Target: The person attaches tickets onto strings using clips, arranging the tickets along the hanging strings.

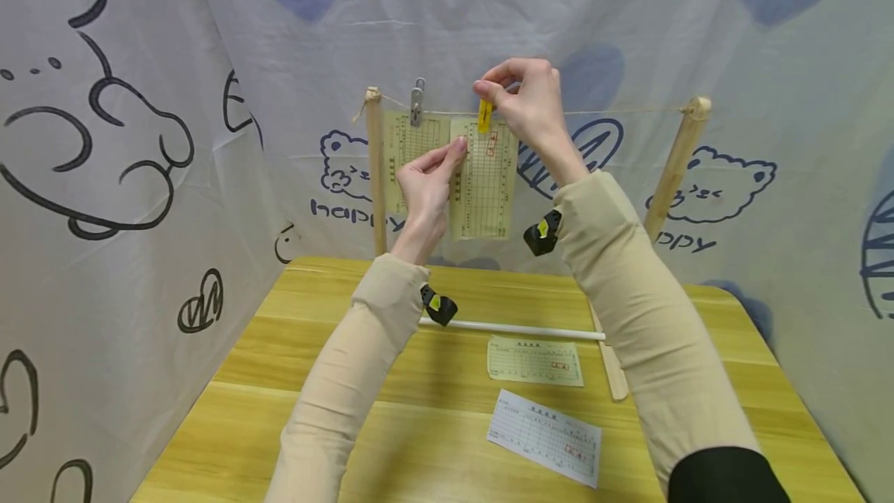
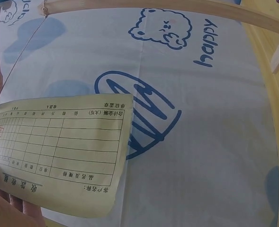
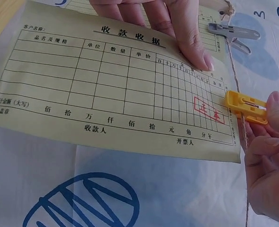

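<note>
Nearest, along seven o'clock, a beige left sleeve (image 1: 356,363); along four o'clock, a matching right sleeve (image 1: 649,317). Underneath, a wooden table (image 1: 237,410). On it at five o'clock, a white slip (image 1: 545,437) lying askew. Just beyond, also toward five, a pale table slip (image 1: 535,361) lying flat, printed side up. Farther back, a white rod (image 1: 517,327) running from about six o'clock toward four, near a wooden foot (image 1: 615,383).

Higher up, just off centre toward eleven, the left hand (image 1: 429,185), with thumb and forefinger pinching the left edge of the held slip (image 1: 489,185), a pale yellow printed sheet hanging between one and two o'clock. At one o'clock, the right hand (image 1: 527,103), with thumb and forefinger pinching the yellow clip (image 1: 485,116). Clip placed at the string (image 1: 615,111), over the slip's top edge and near a red stamp (image 3: 209,110).

Toward eleven, beside the held slip, a clipped slip (image 1: 408,138) hanging under a gray clip (image 1: 417,109), partly hidden by the left hand. String stretched from a left post (image 1: 378,177) at ten o'clock to a right post (image 1: 673,161) between two and three. Farthest, a blue-patterned white cloth (image 1: 433,6).
</note>
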Demonstrator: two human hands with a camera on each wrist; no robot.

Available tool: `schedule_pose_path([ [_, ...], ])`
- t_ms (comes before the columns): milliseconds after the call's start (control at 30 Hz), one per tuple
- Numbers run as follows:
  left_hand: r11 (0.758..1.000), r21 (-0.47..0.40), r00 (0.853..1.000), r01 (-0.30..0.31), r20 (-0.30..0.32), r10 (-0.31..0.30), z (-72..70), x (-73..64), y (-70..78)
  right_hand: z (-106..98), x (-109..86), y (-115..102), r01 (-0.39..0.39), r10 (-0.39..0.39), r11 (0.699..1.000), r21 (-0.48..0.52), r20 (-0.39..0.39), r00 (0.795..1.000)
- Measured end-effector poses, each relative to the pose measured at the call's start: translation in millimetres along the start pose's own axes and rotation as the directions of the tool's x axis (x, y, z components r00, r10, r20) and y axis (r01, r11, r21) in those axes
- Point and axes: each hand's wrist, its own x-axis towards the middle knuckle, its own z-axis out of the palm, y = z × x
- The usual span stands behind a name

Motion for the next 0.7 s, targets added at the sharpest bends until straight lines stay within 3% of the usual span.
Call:
schedule_pose_path([
  [700, 1.000, 0.010, 1.000, -0.001, -0.003, 0.001, 1.6, -0.4, 0.9, -3.1, -0.5, -2.9, -0.024, 0.025, 1.000, -0.016, 0.050, 0.998],
])
